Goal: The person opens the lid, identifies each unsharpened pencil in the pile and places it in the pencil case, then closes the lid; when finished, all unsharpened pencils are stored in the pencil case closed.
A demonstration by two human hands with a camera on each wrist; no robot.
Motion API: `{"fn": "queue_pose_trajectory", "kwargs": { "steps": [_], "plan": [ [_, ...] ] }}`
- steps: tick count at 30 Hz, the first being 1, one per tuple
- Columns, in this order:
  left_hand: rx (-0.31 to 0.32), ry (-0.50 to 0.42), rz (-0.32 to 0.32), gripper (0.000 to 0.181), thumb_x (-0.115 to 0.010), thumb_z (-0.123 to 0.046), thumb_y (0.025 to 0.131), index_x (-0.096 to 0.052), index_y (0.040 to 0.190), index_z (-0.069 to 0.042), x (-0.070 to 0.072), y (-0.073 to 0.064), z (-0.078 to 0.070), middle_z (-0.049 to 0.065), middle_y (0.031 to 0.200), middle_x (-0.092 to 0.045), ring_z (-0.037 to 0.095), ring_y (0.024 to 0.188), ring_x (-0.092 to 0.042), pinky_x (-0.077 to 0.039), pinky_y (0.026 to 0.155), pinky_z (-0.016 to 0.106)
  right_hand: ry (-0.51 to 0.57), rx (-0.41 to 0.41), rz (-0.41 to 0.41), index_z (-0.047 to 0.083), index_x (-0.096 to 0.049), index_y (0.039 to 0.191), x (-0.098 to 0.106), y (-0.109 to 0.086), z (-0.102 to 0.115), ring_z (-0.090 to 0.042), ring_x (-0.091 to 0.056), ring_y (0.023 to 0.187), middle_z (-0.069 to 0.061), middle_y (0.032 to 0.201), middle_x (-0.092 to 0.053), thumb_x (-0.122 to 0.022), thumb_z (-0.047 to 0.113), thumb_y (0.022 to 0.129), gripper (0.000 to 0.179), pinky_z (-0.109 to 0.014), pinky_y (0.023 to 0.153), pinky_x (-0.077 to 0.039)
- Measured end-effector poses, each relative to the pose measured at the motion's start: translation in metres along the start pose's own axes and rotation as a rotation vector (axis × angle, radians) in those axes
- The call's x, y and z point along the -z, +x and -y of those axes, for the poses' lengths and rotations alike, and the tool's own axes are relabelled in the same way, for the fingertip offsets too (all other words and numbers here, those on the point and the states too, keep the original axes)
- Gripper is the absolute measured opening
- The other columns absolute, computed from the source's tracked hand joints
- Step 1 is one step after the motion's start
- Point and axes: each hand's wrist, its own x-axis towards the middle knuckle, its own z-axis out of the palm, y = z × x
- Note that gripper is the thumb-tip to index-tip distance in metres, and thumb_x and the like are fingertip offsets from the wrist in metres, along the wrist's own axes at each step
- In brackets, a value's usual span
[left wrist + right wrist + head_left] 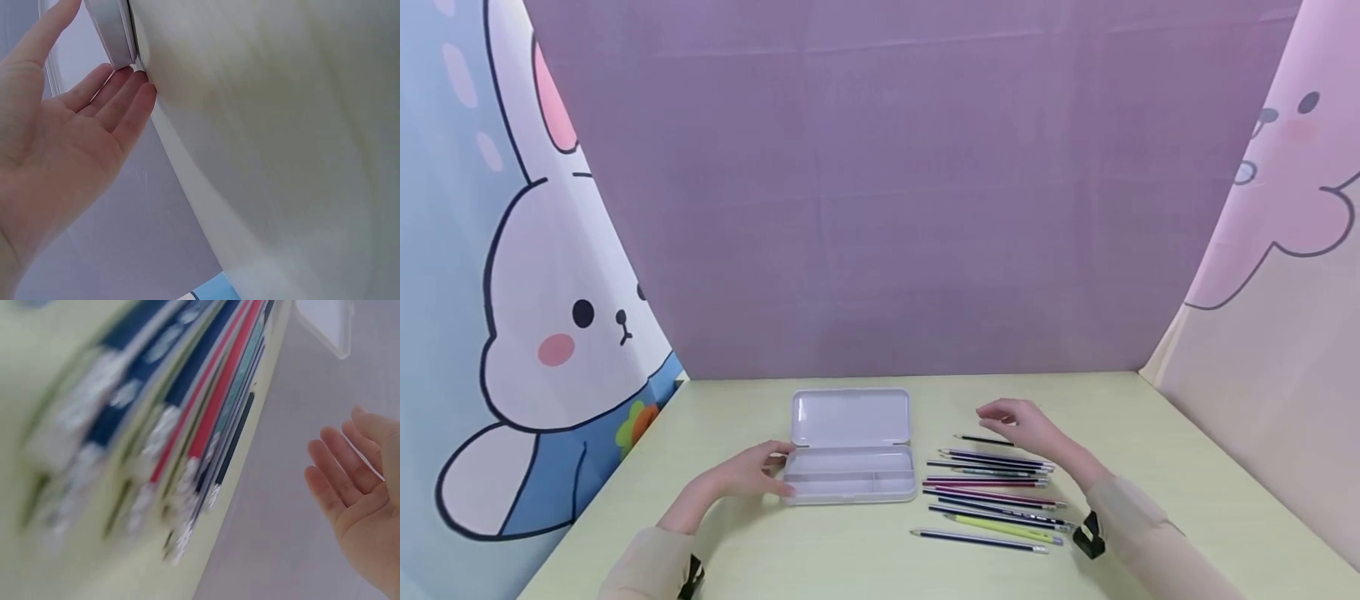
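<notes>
Resting left hand [747, 472], loose-fingered, against open case [850, 461] | hovering right hand [1024, 423], empty-fingered, over far pencil [984, 439] — could roll if brushed

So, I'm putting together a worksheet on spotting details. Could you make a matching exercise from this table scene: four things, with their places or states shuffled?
Things
1. Pencil case
2. Left hand
3. Right hand
4. Yellow pencil

Places or states
A. Raised near the farthest pencil, holding nothing
B. Lying among dark pencils
C. Lid open, compartments empty
D. Touching the left side of the case

Pairs: 1-C, 2-D, 3-A, 4-B
</notes>
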Motion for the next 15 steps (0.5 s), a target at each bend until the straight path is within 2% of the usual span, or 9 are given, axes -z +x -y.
{"fn": "queue_pose_trajectory", "kwargs": {
  "steps": [8,15],
  "plan": [
    [-0.015,0.025,-0.011,0.076,-0.077,-0.028,0.077,-0.042,0.132,0.009,0.0,0.003,0.004,0.029,0.134,-0.044,0.046,0.12,-0.047,-0.044,0.099,0.05,-0.041,0.0,-0.005,0.003,-0.068,0.106,0.01,-0.019,-0.013,-0.016,-0.065,0.085,-0.007,0.098,-0.07,-0.061,0.018,0.091,0.022,-0.025,0.073,-0.055],
    [-0.015,0.017,-0.005,0.075,-0.077,-0.024,0.077,-0.041,0.133,0.01,-0.001,0.003,0.003,0.031,0.134,-0.044,0.048,0.119,-0.047,-0.044,0.097,0.054,-0.042,0.004,0.029,-0.001,-0.068,0.102,0.015,-0.033,-0.016,-0.011,-0.064,0.081,-0.007,0.093,-0.07,-0.062,0.015,0.09,0.021,-0.023,0.07,-0.055]
  ]
}}
